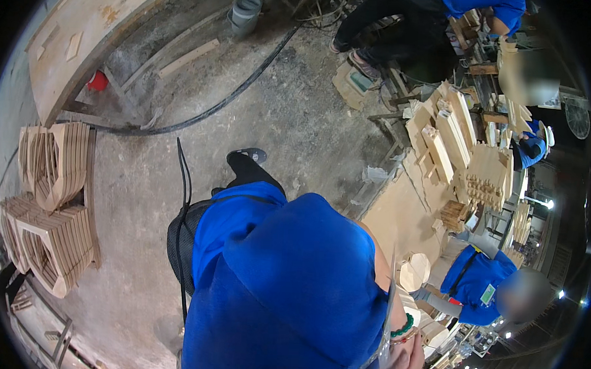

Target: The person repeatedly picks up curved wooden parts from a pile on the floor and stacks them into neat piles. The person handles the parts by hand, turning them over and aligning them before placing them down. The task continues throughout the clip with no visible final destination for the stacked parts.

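Observation:
My left arm, in a blue sleeve, bends across the lower right, with a green bead bracelet (403,326) at the wrist. My left hand (409,362) sits at the lower edge, partly cut off and behind a clear film-like strip (388,330). How its fingers close, and whether they hold anything, is hidden. Nearest to it are pale wooden pieces (435,334) on the bench side. Farther up lies a pale, many-sided wooden piece (415,271). No part of my right hand shows.
A co-worker in blue (469,274) stands across the cardboard-coloured bench (399,219). Wood strips (446,141) are piled on it. Stacked wooden frames (52,240) stand at left. A black hose (240,90) crosses the floor near a grey bucket (244,14). Another person's legs (394,30) are above.

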Demonstrator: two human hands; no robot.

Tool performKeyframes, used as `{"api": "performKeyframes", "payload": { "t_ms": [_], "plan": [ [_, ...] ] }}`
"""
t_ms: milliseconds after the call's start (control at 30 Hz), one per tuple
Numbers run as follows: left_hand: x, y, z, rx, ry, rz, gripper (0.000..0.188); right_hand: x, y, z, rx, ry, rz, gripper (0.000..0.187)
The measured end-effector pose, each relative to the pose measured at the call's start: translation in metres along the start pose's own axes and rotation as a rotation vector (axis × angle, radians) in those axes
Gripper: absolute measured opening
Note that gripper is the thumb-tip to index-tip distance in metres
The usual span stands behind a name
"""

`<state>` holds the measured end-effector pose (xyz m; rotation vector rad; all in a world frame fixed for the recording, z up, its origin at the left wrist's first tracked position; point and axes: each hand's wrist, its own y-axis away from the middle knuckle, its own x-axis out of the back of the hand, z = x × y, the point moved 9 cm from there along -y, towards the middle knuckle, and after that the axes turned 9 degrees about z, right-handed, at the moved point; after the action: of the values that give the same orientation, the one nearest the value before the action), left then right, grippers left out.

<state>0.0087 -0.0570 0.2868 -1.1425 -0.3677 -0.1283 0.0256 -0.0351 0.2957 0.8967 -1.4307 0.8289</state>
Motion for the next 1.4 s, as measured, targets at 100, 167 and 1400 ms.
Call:
{"api": "performKeyframes", "payload": {
  "t_ms": [100,167,1400],
  "plan": [
    [0.014,-0.002,0.009,-0.006,0.073,-0.017,0.034,0.000,-0.008,-0.002,-0.019,-0.030,0.037,0.038],
    [0.027,-0.005,0.011,0.007,0.138,-0.020,0.034,0.004,-0.012,-0.001,-0.017,-0.089,0.099,0.038],
    [0.075,0.027,0.000,0.388,1.279,-0.132,0.041,-0.035,0.039,0.011,-0.645,-1.034,1.242,0.033]
  ]
}}
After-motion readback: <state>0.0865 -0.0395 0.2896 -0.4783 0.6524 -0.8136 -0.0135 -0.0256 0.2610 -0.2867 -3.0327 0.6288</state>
